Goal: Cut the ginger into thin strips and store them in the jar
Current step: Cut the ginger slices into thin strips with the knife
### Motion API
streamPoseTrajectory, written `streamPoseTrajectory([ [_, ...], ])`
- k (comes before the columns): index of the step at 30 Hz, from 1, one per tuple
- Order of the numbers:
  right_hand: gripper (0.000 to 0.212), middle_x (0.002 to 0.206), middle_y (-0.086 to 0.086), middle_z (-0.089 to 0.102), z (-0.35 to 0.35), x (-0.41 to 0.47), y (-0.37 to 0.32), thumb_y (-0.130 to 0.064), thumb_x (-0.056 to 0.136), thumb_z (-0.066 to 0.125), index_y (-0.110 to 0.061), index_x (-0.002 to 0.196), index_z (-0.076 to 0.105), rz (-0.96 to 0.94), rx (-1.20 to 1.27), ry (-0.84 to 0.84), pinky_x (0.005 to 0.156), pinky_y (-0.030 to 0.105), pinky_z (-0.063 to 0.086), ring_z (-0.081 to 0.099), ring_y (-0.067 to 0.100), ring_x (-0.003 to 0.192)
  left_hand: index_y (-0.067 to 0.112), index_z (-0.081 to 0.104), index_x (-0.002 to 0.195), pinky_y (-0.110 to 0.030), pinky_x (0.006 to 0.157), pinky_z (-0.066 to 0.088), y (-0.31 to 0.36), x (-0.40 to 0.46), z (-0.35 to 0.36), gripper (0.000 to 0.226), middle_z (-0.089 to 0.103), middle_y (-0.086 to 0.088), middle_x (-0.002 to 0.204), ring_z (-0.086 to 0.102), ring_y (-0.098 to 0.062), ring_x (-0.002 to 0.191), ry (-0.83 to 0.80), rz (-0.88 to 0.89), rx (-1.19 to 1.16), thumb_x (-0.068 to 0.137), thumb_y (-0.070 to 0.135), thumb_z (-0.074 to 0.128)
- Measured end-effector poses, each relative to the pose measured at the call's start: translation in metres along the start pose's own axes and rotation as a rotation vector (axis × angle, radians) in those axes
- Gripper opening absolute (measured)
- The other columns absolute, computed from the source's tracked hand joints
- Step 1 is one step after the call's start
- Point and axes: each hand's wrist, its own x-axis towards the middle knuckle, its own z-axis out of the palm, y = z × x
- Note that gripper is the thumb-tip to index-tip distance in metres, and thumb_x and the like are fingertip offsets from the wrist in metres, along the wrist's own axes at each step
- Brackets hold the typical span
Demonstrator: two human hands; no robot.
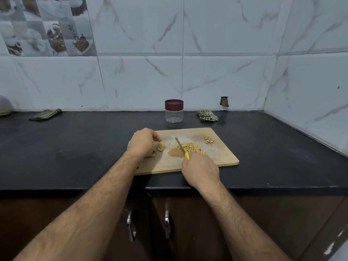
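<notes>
in the head view the left hand [144, 143] pinched the uncut ginger [161, 146] at the cutting board's [222, 159] left edge, while the right hand [200, 169] gripped a yellow-handled knife [181, 146], its blade beside the pile of strips [194, 148] at the board's middle. the next cuts would likely go best with fingertips curled back and slices kept thin. behind the board stood the jar [174, 111], lid on — it would need opening — with peel scraps [209, 140] on the board's far right and two cloths [207, 115] beyond.

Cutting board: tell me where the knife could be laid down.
Bare wood lies along the cutting board front edge right of the right hand, and along its back edge before the jar. The middle is crowded: ginger strips, peel scraps.
</notes>
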Motion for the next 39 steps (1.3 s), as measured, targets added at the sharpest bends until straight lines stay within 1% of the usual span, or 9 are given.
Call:
streamPoseTrajectory([
  [3,0.03,0.109,0.005,0.065,-0.001,-0.001,-0.002,-0.03,0.101,0.038,-0.015,0.111,0.063,-0.001,-0.005,-0.015,0.069,0.031,0.037,0.048,0.021,0.085,0.021,0.075,0.081,-0.026,0.052,0.052,0.012,-0.003,0.005,0.005,0.071,0.003,0.08,0.065,-0.013,0.071,-0.044,0.004,-0.055,0.083,0.016,0.077],
  [7,0.031,0.109,0.007,0.066,-0.007,0.0,-0.003,-0.027,0.1,0.037,-0.014,0.113,0.062,0.002,0.006,-0.09,0.07,0.032,0.038,0.055,0.024,0.091,0.022,0.072,0.064,-0.028,0.064,0.051,0.019,-0.004,0.02,0.016,0.071,0.01,0.072,0.062,-0.012,0.073,-0.089,-0.052,0.013,0.078,0.018,0.079],
  [10,0.027,0.079,0.004,0.069,-0.016,0.0,-0.003,-0.024,0.099,0.036,-0.013,0.105,0.06,0.016,0.017,-0.197,0.057,0.029,0.038,0.065,0.021,0.07,0.024,0.071,0.062,-0.033,0.08,0.056,0.019,-0.005,0.026,0.017,0.072,0.012,0.077,0.066,-0.012,0.086,-0.053,-0.078,0.063,0.078,0.022,0.078],
  [14,0.018,0.065,0.001,0.066,-0.026,-0.009,-0.005,-0.02,0.099,0.038,-0.016,0.088,0.05,0.02,-0.05,-0.268,0.048,0.025,0.037,0.062,0.017,0.046,0.026,0.07,0.072,-0.027,0.076,0.049,0.016,-0.01,0.027,0.014,0.069,0.012,0.088,0.064,-0.014,0.095,0.006,-0.05,0.129,0.085,0.026,0.074],
  [17,0.02,0.074,0.001,0.065,-0.029,-0.013,-0.006,-0.02,0.1,0.04,-0.015,0.084,0.05,0.004,-0.114,-0.276,0.049,0.026,0.038,0.064,0.018,0.055,0.027,0.075,0.086,-0.026,0.077,0.048,0.013,-0.015,0.027,0.001,0.071,0.009,0.099,0.063,-0.015,0.099,0.046,-0.026,0.159,0.086,0.026,0.074],
  [20,0.019,0.086,0.001,0.062,-0.03,-0.011,-0.009,-0.02,0.099,0.042,-0.014,0.106,0.059,-0.026,-0.16,-0.252,0.065,0.03,0.047,0.062,0.022,0.074,0.026,0.077,0.095,-0.026,0.074,0.047,0.012,-0.018,0.03,0.011,0.072,0.009,0.101,0.062,-0.012,0.093,0.015,0.005,0.196,0.085,0.029,0.075],
  [27,0.027,0.117,0.005,0.064,-0.027,-0.012,-0.014,-0.023,0.102,0.043,-0.013,0.119,0.061,-0.033,-0.214,-0.235,0.076,0.033,0.045,0.06,0.024,0.101,0.032,0.078,0.092,-0.027,0.07,0.047,0.014,-0.018,0.03,0.009,0.072,0.014,0.1,0.062,-0.01,0.095,-0.02,-0.005,0.219,0.086,0.028,0.072],
  [33,0.029,0.121,0.005,0.063,-0.028,-0.01,-0.017,-0.023,0.102,0.042,-0.015,0.123,0.06,-0.036,-0.221,-0.25,0.078,0.033,0.042,0.059,0.025,0.107,0.032,0.077,0.089,-0.03,0.077,0.053,0.018,-0.015,0.029,0.006,0.071,0.011,0.102,0.063,-0.014,0.098,-0.042,0.007,0.277,0.086,0.029,0.073],
  [39,0.032,0.124,0.006,0.062,-0.031,-0.014,-0.026,-0.012,0.095,0.046,-0.014,0.125,0.058,-0.035,-0.249,-0.291,0.084,0.036,0.044,0.058,0.027,0.105,0.033,0.076,0.083,-0.029,0.072,0.051,0.018,-0.019,0.031,0.011,0.072,0.007,0.099,0.063,-0.018,0.094,-0.033,0.088,0.377,0.087,0.027,0.067],
])
